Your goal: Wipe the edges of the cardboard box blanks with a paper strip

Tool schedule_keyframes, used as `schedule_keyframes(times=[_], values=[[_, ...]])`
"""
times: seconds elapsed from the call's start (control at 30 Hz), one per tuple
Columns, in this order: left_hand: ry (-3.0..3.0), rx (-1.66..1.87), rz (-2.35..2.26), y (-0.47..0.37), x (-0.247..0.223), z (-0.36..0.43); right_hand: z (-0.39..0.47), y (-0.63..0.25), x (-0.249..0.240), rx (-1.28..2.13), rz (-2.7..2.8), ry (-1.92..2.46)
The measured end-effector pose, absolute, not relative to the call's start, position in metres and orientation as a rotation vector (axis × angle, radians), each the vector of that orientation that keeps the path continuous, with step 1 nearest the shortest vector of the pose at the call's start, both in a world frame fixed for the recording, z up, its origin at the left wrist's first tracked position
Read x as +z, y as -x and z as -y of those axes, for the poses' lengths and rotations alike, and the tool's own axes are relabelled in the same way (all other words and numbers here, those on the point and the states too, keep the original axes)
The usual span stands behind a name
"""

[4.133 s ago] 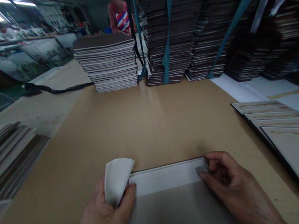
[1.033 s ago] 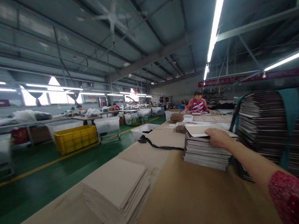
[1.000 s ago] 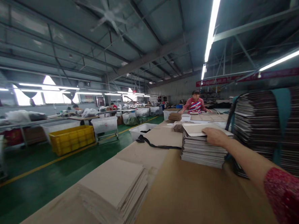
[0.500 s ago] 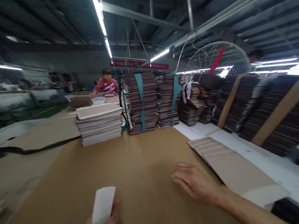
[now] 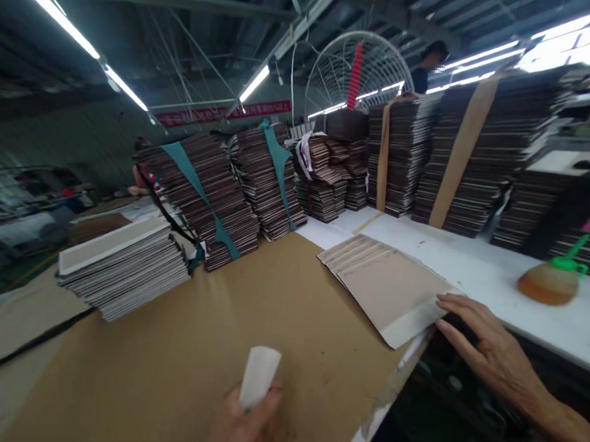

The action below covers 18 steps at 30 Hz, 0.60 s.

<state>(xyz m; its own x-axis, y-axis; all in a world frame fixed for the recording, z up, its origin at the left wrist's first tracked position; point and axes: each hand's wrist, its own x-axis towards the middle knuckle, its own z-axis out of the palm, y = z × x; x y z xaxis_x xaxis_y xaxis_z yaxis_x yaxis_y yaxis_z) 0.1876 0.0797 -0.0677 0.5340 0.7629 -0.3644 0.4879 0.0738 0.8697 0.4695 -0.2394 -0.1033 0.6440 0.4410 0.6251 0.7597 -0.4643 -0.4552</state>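
In my left hand [image 5: 248, 411], low in the middle of the view, is a flat whitish piece [image 5: 260, 375], gripped between thumb and fingers and pointing up and away. Its exact kind I cannot make out. On the right, my right hand [image 5: 482, 342] reaches to the near corner of a fanned set of beige panels [image 5: 386, 280]. The fingertips touch the panel edge, with fingers stretched and the thumb apart. These panels overlap in a row across the brown board [image 5: 250, 298] and the white tabletop [image 5: 482, 266].
A stack of pale panels [image 5: 127, 271] stands at the left. Behind rise tall dark stacks [image 5: 201, 195] tied with teal strips. A squeeze bottle [image 5: 548, 283] with amber liquid sits at the right. A large fan [image 5: 359, 71] and a person [image 5: 427, 66] are farther back.
My view has turned to the right. My right hand has moved from over the brown board to the near edge of the beige panels. My left hand still holds the whitish piece.
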Motion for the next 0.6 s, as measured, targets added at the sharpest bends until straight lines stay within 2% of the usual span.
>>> schedule_keyframes(times=[0.13, 0.27, 0.6], values=[[-1.676, 0.035, -0.982, -0.263, -0.036, -0.009, 0.242, -0.491, -0.115, -0.628, 0.753, 2.168], [-1.639, -0.044, -0.891, -0.311, -0.025, 0.031, 0.257, -0.526, -0.124, -0.567, 0.612, 2.284], [-1.594, -0.040, -0.906, -0.331, -0.010, 0.058, 0.263, -0.534, -0.121, -0.314, 0.601, 2.354]])
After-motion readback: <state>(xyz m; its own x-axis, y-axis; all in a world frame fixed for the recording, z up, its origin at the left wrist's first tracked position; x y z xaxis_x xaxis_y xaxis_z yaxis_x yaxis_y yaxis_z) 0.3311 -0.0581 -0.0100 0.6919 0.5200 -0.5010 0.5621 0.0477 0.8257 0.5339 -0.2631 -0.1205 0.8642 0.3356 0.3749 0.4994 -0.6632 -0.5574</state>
